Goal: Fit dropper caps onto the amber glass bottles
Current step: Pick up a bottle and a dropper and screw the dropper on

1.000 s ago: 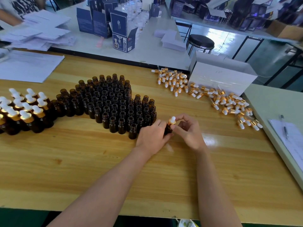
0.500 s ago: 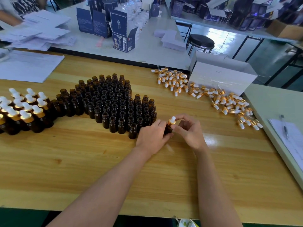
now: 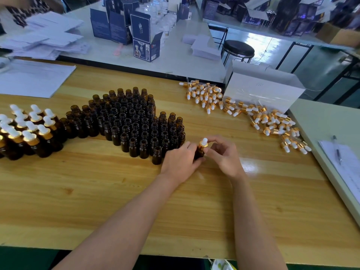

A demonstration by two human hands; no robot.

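Observation:
My left hand (image 3: 180, 161) grips an amber glass bottle (image 3: 198, 153) that stands on the wooden table (image 3: 97, 191). A dropper cap (image 3: 203, 142) with a gold collar and a white bulb sits on the bottle's neck, and the fingers of my right hand (image 3: 224, 154) pinch that collar. Just left of my hands stands a dense cluster of open amber bottles (image 3: 132, 121). Capped bottles (image 3: 25, 129) are grouped at the far left. Loose dropper caps (image 3: 243, 112) lie scattered in a band at the back right.
A white box (image 3: 261, 88) stands behind the loose caps. A paper stack (image 3: 33, 78) lies at the back left. On the lighter side table at right rest a sheet and a pen (image 3: 337, 149). Blue cartons (image 3: 144, 41) and a stool (image 3: 237, 48) are beyond.
Both hands stay at the same bottle; the right hand's fingers have shifted slightly around the cap's collar. Nothing else has moved.

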